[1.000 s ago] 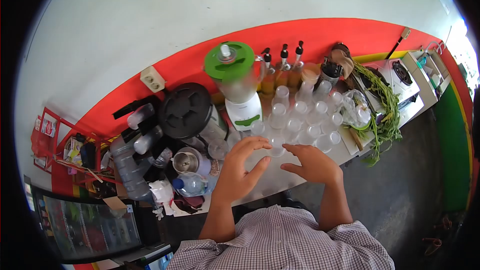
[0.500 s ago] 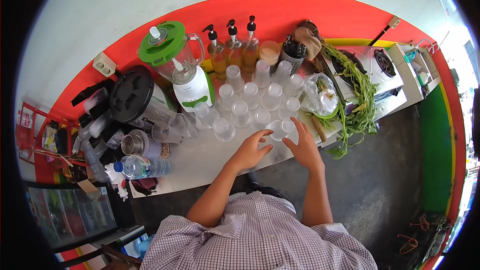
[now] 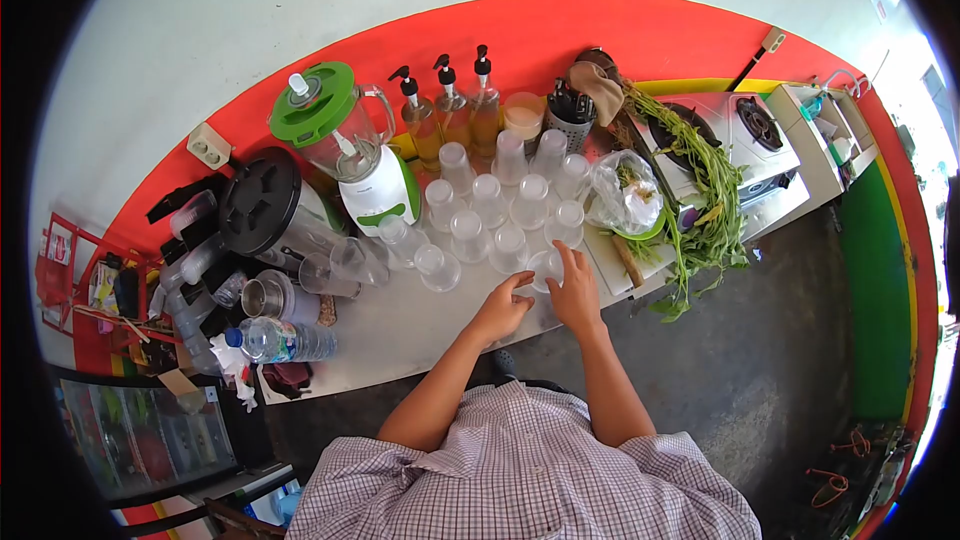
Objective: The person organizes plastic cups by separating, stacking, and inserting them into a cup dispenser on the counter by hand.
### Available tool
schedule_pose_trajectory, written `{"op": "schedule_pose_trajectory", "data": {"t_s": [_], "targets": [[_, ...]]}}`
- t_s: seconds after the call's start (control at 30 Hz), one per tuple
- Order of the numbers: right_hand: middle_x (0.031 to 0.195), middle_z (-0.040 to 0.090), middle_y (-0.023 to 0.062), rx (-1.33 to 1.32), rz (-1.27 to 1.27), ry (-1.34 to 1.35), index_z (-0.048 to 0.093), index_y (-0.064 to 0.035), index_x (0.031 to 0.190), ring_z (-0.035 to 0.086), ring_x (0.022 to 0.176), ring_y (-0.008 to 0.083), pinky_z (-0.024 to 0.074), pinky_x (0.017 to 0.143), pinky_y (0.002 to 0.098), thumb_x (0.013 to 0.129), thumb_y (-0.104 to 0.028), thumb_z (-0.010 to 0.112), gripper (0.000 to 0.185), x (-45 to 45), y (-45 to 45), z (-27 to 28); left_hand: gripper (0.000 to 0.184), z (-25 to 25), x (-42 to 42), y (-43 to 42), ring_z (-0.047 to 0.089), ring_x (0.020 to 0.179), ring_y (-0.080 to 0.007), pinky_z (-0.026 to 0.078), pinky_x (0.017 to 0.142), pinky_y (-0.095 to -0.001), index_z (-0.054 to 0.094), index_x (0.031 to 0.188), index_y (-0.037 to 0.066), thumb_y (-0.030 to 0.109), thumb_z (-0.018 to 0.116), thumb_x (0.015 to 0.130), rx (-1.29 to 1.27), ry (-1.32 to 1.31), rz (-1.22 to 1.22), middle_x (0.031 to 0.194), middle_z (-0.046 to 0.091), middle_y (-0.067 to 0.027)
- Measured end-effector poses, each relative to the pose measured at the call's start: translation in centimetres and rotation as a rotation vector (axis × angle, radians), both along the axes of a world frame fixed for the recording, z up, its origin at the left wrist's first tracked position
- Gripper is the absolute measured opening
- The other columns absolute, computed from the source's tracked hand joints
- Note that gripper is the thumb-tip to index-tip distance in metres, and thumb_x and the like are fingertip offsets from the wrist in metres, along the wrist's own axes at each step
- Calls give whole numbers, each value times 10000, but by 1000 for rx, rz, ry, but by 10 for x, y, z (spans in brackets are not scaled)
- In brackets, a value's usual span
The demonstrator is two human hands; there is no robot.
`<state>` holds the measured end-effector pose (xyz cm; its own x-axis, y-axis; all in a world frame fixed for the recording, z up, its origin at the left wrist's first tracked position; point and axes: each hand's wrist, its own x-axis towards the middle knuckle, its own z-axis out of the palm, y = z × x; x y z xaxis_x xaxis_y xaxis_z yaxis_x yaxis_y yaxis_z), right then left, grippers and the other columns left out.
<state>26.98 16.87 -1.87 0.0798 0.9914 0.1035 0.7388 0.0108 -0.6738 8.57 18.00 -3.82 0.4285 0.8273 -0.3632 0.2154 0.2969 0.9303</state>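
Note:
Several clear plastic cups [image 3: 469,236] stand upside down in a cluster on the pale table. Just in front of them is my left hand [image 3: 502,310], open, its fingers and thumb apart and nothing in it. My right hand [image 3: 575,295] is open too, fingers stretched forward beside the front right cup [image 3: 541,264] and partly covering it. Whether the fingertips touch that cup I cannot tell. Between the two hands is a narrow gap over the table edge.
Behind the cups stand a green-lidded blender [image 3: 375,185], pump bottles [image 3: 452,110] and a knife holder [image 3: 570,120]. Leafy stalks [image 3: 715,200] lie across the gas stove [image 3: 775,155] at right. A water bottle [image 3: 285,340], a steel cup [image 3: 263,297] and a black-lidded container [image 3: 262,202] are at left.
Both hands have shifted slightly left and down in the view and drawn closer together. The whole scene has also moved a little with the camera. The cups keep their arrangement.

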Motion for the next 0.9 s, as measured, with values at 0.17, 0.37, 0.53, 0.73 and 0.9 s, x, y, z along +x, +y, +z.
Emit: {"op": "schedule_pose_trajectory", "data": {"t_s": [0.17, 0.37, 0.53, 0.73, 0.9], "targets": [[1438, 573, 272, 79, -55, 179, 487, -126, 1540, 627, 1231, 419, 511, 1020, 483, 851, -34, 807, 766, 25, -4, -10, 573, 1, -10, 1, 677, 1030, -167, 548, 944, -316, 505, 1537, 62, 6, 641, 983, 40, 31, 82, 1532, 577, -134], [1369, 645, 157, -234, -221, 722, 467, -118, 1557, 693, 1038, 214, 543, 868, 354, 887, -102, 826, 760, 40, -9, 6, 607, -12, -18, 6, 659, 1055, -196, 561, 927, -349, 508, 1528, 93, 86, 727, 961, 64, 73, 166, 1481, 576, -149], [1204, 715, 81, -314, -265, 933, 449, -147, 1582, 688, 992, 158, 527, 810, 315, 944, -145, 793, 725, 42, -20, 10, 702, 2, -19, 6, 614, 1193, -248, 543, 1007, -389, 464, 1567, 114, 135, 782, 942, 76, 45, 109, 1532, 528, -143], [1174, 720, 64, -391, -200, 1163, 430, -137, 1579, 694, 1002, 172, 549, 846, 332, 1002, -132, 730, 651, 40, -23, 13, 833, 17, -27, 7, 544, 1382, -325, 475, 1108, -454, 384, 1632, 184, 232, 823, 925, 100, -72, 60, 1616, 474, -159], [1181, 730, 92, -349, -140, 1272, 458, -80, 1505, 713, 978, 186, 552, 834, 331, 995, -155, 739, 587, 32, -18, 28, 876, 41, -40, 7, 475, 1476, -353, 432, 1158, -483, 354, 1653, 186, 236, 827, 918, 160, -150, 55, 1695, 390, -118]]}}
